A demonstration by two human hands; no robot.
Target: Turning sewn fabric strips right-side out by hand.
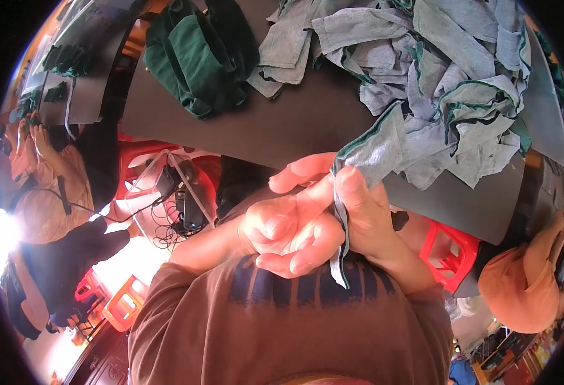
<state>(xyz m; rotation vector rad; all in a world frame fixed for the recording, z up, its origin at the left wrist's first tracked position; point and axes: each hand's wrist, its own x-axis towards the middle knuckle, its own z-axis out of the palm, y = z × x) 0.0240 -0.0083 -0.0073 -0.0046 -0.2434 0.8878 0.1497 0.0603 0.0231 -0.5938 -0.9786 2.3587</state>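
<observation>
A grey fabric piece [377,149] with a dark green edge is held up in front of my chest, its narrow end hanging below my hands. My right hand [368,215] pinches it, thumb on top. From the left, my left hand [288,231] meets it palm up, fingertips closed at the fabric's edge and the other fingers curled. Just beyond lies a large heap of similar grey pieces [448,58], several with green edging. The held piece overlaps the near side of that heap.
A bundle of dark green cloth [198,58] lies on the dark table [282,131]. Red plastic stools [452,253] stand below. Black cables and a dark device [189,212] sit at the left. Other people work at both sides, one in an orange top [519,289].
</observation>
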